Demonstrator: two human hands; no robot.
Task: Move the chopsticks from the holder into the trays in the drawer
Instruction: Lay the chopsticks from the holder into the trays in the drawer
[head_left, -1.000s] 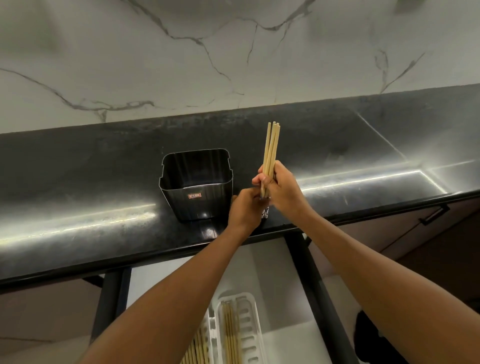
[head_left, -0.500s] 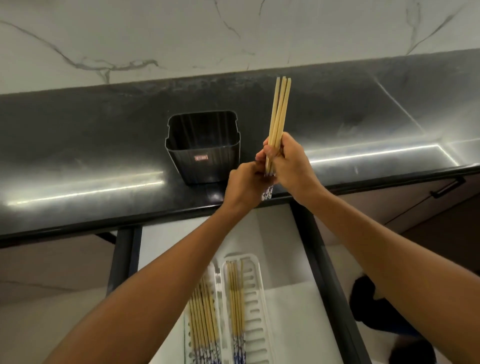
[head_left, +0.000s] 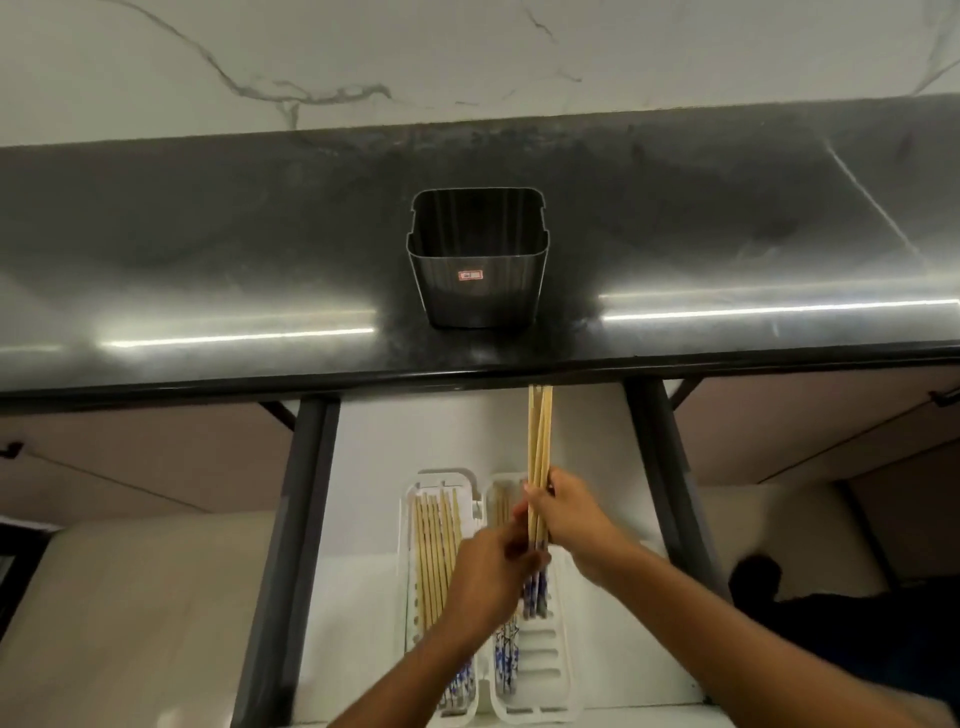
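A dark metal holder (head_left: 478, 270) stands on the black counter, and I see no chopsticks inside it. Below it the drawer is open with two white slotted trays. The left tray (head_left: 410, 519) holds several bamboo chopsticks (head_left: 434, 551). The right tray (head_left: 545, 654) holds a few more, partly hidden by my hands. Over the right tray, both my right hand (head_left: 576, 525) and my left hand (head_left: 493, 577) grip a small bundle of chopsticks (head_left: 539, 447), tips pointing away from me and blue-patterned ends near my left hand.
The black counter's front edge (head_left: 467, 379) overhangs the back of the drawer. Dark drawer rails (head_left: 291, 519) run down both sides. A marble wall rises behind the counter. A dark shape (head_left: 831, 623) lies low at the right.
Both hands have come down from counter height into the open drawer with the bundle. My view has tilted down, showing more of the trays.
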